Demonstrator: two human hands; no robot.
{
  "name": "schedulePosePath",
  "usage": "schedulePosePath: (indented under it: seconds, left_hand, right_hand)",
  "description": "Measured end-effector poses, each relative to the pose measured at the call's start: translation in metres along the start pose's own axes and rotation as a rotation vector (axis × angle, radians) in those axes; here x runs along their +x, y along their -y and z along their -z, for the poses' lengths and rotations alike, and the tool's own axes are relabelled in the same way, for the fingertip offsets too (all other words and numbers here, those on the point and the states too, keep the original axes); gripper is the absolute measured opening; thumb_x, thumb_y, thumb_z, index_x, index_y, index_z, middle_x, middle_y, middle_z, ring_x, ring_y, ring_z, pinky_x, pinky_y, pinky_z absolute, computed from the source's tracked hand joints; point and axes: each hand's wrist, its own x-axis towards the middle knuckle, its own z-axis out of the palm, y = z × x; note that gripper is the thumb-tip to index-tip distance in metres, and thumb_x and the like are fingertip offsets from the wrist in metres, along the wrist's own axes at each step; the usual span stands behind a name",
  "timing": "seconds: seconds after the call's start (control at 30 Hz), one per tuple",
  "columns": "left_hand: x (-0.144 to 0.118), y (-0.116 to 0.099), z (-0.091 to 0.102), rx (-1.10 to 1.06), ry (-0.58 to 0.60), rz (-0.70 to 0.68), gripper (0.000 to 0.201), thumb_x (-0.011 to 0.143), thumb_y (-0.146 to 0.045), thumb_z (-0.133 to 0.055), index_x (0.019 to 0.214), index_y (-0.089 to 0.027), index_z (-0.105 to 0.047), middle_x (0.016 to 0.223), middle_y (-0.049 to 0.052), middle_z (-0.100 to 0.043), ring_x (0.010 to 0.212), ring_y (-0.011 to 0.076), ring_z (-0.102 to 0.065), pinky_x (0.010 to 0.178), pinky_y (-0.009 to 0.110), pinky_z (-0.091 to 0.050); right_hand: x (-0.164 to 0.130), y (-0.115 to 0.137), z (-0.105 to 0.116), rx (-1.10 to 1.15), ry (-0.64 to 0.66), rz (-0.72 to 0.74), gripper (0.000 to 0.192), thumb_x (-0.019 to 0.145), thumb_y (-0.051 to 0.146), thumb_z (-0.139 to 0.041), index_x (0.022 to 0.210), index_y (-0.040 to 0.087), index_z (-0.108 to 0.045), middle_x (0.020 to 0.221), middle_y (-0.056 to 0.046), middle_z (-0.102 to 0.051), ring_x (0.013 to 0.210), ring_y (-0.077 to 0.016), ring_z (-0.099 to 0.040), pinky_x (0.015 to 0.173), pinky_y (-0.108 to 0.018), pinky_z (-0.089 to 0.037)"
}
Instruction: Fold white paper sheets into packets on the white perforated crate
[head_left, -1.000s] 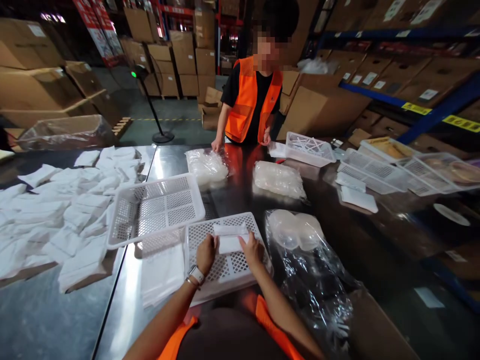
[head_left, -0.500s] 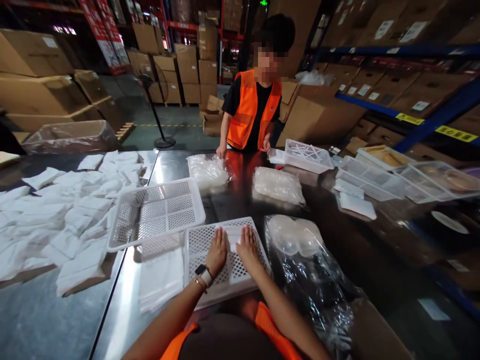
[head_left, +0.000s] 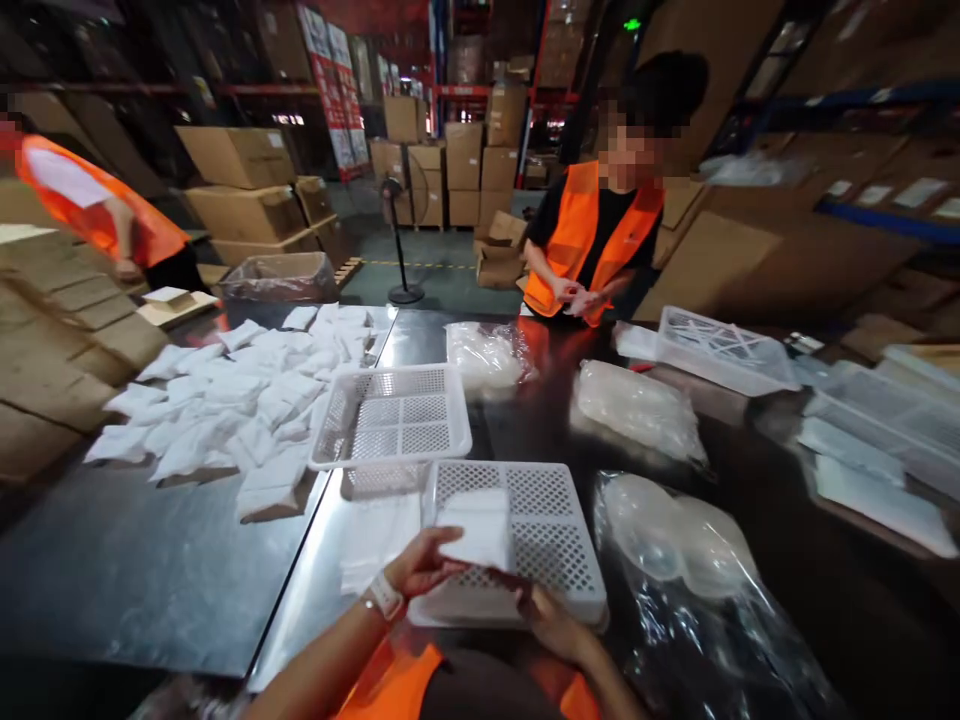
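My left hand is shut on a folded white packet and holds it just above a white perforated basket in front of me. At the basket's near rim sits my right hand, curled, close to the packet's lower corner; its grip is unclear. A watch is on my left wrist. A stack of flat white sheets lies left of the basket. A second white basket stands just beyond.
Several white packets are piled on the steel table at left. A crumpled clear plastic bag lies right of my basket. Across the table a person in an orange vest stands behind filled bags. More baskets at right.
My hands were pressing the packet flat on the basket; now the left hand has lifted it and the right has drawn back to the near rim. The view swung left.
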Motion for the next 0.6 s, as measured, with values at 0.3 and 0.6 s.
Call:
schedulePosePath:
  seconds: [0.3,0.6]
  left_hand:
    - [-0.028,-0.021,0.126,0.536,-0.596,-0.268,0.053,0.094,-0.051,-0.034,0.137,-0.023,-0.044,0.131,0.014,-0.061,0.116,0.0241,-0.062,0.099,0.046,-0.049]
    - [-0.036,0.083,0.111,1.309,-0.543,0.094,0.040,0.081,-0.004,-0.037,0.106,-0.016,-0.066,0.112,0.014,-0.070,0.104,0.0294,-0.065,0.092,0.048,-0.045]
  right_hand:
    - [-0.009,0.007,0.016,0.392,-0.291,-0.201,0.073,0.067,0.076,-0.063,0.110,0.017,-0.071,0.108,-0.017,-0.072,0.101,-0.0303,-0.069,0.097,-0.048,-0.051]
    - [-0.121,-0.099,0.103,-0.147,-1.240,-0.396,0.044,0.073,0.056,-0.050,0.078,0.017,-0.070,0.076,-0.015,-0.074,0.068,-0.0273,-0.069,0.065,-0.041,-0.056]
